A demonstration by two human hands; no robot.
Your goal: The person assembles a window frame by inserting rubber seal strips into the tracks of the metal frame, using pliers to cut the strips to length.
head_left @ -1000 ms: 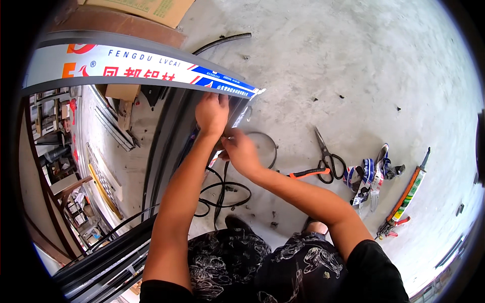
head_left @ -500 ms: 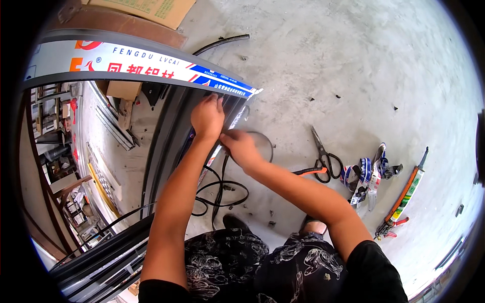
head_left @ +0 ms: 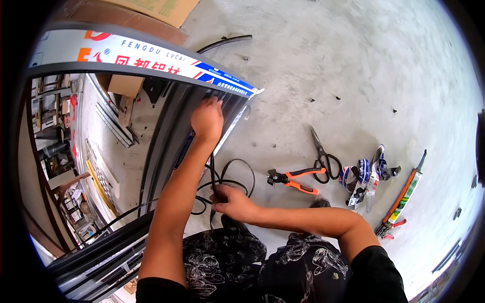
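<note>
A grey metal frame (head_left: 172, 126) with a mitred corner takes up the left side, its outer face covered with printed white and blue film (head_left: 151, 58). At the inside of that corner is my left hand (head_left: 207, 120), its fingers closed and pressed to the profile, pinching the end of a black rubber strip that is mostly hidden there. Lower down, my right hand (head_left: 235, 204) is closed round the same black rubber strip (head_left: 212, 164), which runs up behind my left forearm. More of the strip lies in loose loops on the floor beside my right hand.
Orange-handled cutting pliers (head_left: 298, 179), black scissors (head_left: 324, 156), crumpled film scraps (head_left: 364, 177) and a caulking gun (head_left: 402, 197) lie on the concrete floor to the right. Dark profiles (head_left: 106, 257) are stacked at lower left. A curved black tube piece (head_left: 225, 43) and a cardboard box (head_left: 164, 10) are at the back.
My right hand has moved down and toward me, away from the frame, along the strip. My left hand stays at the corner. The pliers, hidden behind my right forearm before, now show.
</note>
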